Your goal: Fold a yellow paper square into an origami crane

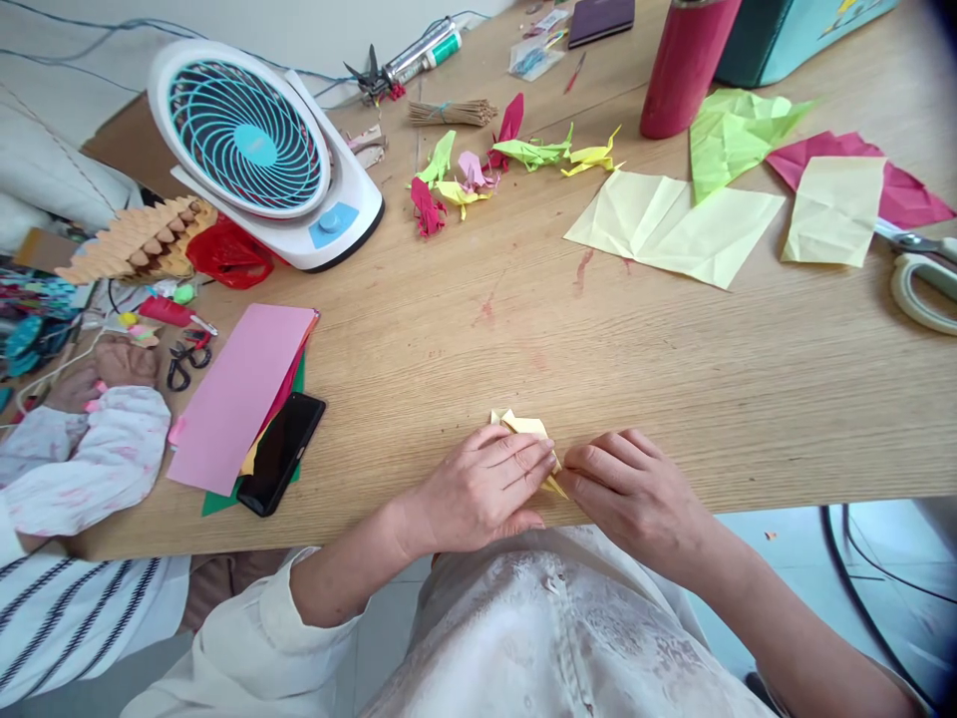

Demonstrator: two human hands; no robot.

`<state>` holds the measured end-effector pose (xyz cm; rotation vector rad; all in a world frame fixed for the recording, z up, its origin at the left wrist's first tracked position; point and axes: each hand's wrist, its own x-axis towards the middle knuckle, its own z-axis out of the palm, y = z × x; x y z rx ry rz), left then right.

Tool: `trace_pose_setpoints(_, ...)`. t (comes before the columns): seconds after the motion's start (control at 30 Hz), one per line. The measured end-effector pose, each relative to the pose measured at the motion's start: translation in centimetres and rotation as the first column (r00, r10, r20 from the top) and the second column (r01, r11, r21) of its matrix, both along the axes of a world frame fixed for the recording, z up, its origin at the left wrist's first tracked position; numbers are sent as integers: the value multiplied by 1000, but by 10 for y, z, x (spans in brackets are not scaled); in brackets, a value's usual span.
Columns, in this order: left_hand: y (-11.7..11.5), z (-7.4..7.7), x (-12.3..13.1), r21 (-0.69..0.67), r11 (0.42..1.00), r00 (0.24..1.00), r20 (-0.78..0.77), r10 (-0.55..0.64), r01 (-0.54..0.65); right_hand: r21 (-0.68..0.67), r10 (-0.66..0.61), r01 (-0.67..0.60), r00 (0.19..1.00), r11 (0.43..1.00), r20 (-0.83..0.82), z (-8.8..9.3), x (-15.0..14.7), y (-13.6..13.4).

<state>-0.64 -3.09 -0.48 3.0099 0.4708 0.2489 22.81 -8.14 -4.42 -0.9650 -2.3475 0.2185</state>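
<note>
A small folded piece of pale yellow paper (523,427) lies near the front edge of the wooden table (673,359). My left hand (482,489) covers its left part, fingers curled and pressed down on it. My right hand (632,489) meets it from the right, fingertips pinching the paper's lower right corner. Most of the paper is hidden under my fingers.
Several finished paper figures (478,179) lie at the back, beside a white and teal fan (254,150). Loose yellow sheets (673,224), green and red paper, a red bottle (684,65) and scissors (923,279) lie right. Pink paper (239,389), a phone (282,451) and another person's sleeve (97,449) are left.
</note>
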Motion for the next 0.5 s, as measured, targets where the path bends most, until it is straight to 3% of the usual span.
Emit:
trace_pose_setpoints(0.2,-15,-3,2,94,994,996,-59,60,-55,-26,19,-19,1000,999,5,-2,0,-1)
trace_pose_setpoints(0.5,-33,4,20,182,959,951,-181,250,-218,-33,18,-17,1000,999,15,-3,0,-1)
